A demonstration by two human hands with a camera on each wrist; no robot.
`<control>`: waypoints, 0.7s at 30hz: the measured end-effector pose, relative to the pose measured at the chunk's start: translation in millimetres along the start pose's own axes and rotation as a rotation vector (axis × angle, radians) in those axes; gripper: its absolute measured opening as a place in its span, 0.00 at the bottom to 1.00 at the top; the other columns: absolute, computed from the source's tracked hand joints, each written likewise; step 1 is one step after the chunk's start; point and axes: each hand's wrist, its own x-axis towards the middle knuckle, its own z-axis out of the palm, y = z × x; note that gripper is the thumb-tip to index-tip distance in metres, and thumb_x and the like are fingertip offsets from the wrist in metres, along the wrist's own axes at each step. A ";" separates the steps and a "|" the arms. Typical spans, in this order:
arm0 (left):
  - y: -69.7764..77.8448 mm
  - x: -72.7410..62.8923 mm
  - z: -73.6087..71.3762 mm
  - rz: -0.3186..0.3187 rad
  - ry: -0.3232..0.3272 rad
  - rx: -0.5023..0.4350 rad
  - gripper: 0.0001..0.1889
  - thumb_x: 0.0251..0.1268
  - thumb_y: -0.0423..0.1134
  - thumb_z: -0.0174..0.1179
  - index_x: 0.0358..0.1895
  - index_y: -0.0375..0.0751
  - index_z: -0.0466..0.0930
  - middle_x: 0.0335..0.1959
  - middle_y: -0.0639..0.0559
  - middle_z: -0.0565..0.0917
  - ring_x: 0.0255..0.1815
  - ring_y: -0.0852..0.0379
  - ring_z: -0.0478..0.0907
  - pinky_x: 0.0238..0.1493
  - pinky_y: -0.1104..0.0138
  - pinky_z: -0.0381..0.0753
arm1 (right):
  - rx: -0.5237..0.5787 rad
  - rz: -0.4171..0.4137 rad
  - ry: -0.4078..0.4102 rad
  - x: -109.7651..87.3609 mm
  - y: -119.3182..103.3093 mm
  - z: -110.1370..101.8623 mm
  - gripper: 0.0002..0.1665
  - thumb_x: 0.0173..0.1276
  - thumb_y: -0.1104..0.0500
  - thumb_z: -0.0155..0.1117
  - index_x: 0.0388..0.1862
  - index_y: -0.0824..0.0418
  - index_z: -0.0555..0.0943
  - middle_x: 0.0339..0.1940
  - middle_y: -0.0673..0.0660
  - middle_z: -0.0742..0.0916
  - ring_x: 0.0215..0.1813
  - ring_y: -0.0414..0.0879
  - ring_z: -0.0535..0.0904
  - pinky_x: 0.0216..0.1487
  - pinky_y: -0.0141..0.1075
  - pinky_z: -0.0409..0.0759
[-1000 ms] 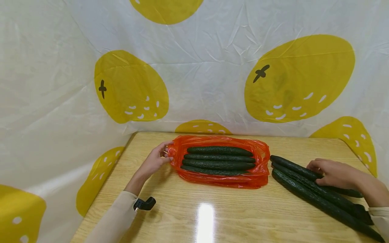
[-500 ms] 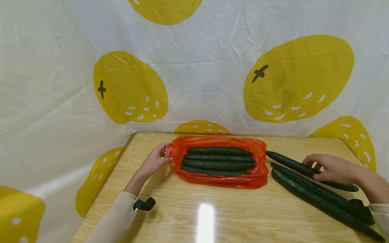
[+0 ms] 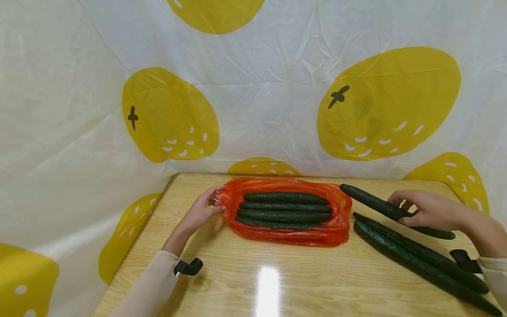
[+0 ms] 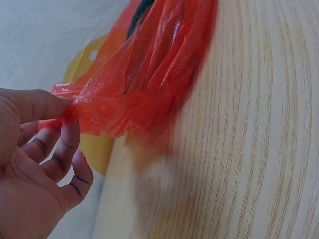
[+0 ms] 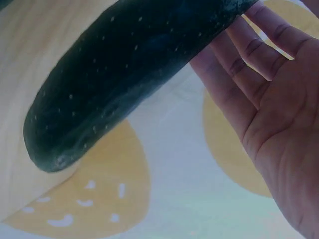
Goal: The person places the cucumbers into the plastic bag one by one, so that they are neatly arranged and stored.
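My left hand (image 3: 203, 207) pinches the left end of a red plastic bag (image 3: 277, 236) between thumb and fingers; the left wrist view shows the thin red film (image 4: 114, 99) bunched at the fingertips. Several dark green cucumbers (image 3: 285, 215) lie side by side in the bag's open top. At the right, my right hand (image 3: 429, 211) grips another cucumber (image 3: 370, 201) around its middle, raised and tilted, its far end at the bag's right edge. Speckled skin and a rounded end of this cucumber (image 5: 99, 94) fill the right wrist view, fingers behind it.
Two more cucumbers (image 3: 416, 259) lie together on the wooden table (image 3: 222, 281), below my right hand. A white cloth with yellow fruit prints (image 3: 269, 119) hangs behind the table and along its left side. Dark wrist bands (image 3: 189, 266) sit on both arms.
My right hand has lifted one cucumber away from the two beside it and moved it up and left toward the bag. The left hand stays in place on the bag.
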 end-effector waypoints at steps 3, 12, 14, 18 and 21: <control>-0.4 -0.5 -0.2 0.000 -0.003 -0.002 0.32 0.66 0.23 0.61 0.73 0.39 0.67 0.45 0.39 0.72 0.40 0.47 0.69 0.39 0.63 0.77 | -0.012 -0.011 0.010 2.9 -8.7 -3.9 0.26 0.65 0.57 0.74 0.59 0.60 0.77 0.52 0.55 0.83 0.46 0.38 0.82 0.39 0.33 0.83; 3.6 1.3 -0.2 0.009 -0.008 -0.031 0.33 0.65 0.22 0.62 0.74 0.35 0.65 0.47 0.37 0.73 0.40 0.48 0.71 0.39 0.66 0.79 | -0.037 -0.083 0.047 17.4 -31.3 -11.3 0.25 0.66 0.54 0.73 0.60 0.56 0.78 0.51 0.48 0.84 0.47 0.36 0.82 0.43 0.36 0.83; 4.1 1.9 0.2 0.009 -0.007 -0.030 0.33 0.65 0.22 0.62 0.74 0.35 0.66 0.46 0.38 0.73 0.40 0.49 0.71 0.38 0.68 0.79 | -0.042 -0.105 0.056 21.9 -35.5 -12.1 0.25 0.66 0.54 0.73 0.60 0.55 0.78 0.50 0.46 0.84 0.47 0.36 0.81 0.43 0.37 0.83; 4.5 1.3 0.6 0.006 -0.007 -0.023 0.33 0.65 0.22 0.62 0.74 0.36 0.66 0.45 0.39 0.73 0.39 0.49 0.71 0.38 0.67 0.79 | -0.044 -0.134 0.061 30.5 -42.7 -12.9 0.24 0.66 0.53 0.73 0.59 0.53 0.78 0.49 0.45 0.84 0.47 0.36 0.82 0.44 0.37 0.83; 4.0 0.6 0.8 0.003 -0.008 -0.017 0.32 0.66 0.22 0.61 0.74 0.37 0.66 0.46 0.39 0.74 0.39 0.49 0.72 0.39 0.64 0.80 | -0.030 -0.141 0.060 36.3 -47.6 -13.0 0.24 0.66 0.53 0.73 0.59 0.53 0.79 0.50 0.45 0.84 0.47 0.36 0.82 0.44 0.38 0.83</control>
